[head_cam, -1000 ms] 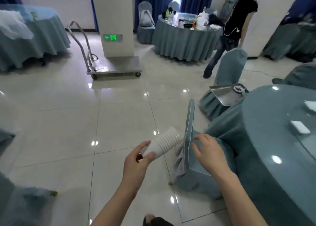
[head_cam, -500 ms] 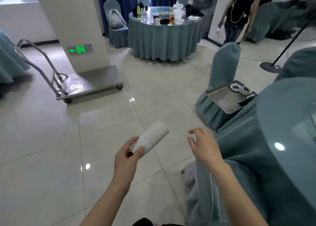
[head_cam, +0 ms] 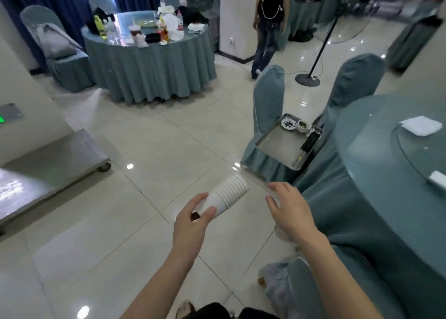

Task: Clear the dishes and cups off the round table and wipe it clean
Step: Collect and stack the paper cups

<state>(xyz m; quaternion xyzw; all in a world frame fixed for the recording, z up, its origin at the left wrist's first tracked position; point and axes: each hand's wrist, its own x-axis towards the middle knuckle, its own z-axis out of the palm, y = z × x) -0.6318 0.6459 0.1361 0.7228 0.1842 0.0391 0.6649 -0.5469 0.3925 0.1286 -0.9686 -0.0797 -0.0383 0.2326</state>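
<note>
Head view looks down on both forearms over a shiny tiled floor. Left hand grips a stack of white paper cups near its bottom end, thumb on one side and fingers curled on the other. The stack is tilted, with the open rims pointing up and away to the right; the many rims sit close one over another and make fine ridges, and the lower cup wall is smooth and plain white. The stack is in the air above the floor, just left of the right hand. This hand holds nothing; its fingers are relaxed and a little bent, apart from the cups.

On the right stands the round bench with a blue-grey cloth and a glass turntable; a folded white cloth lies on it. Beside the bench a covered chair carries a metal tray with a small plate, a little bowl and dark chopsticks.
</note>
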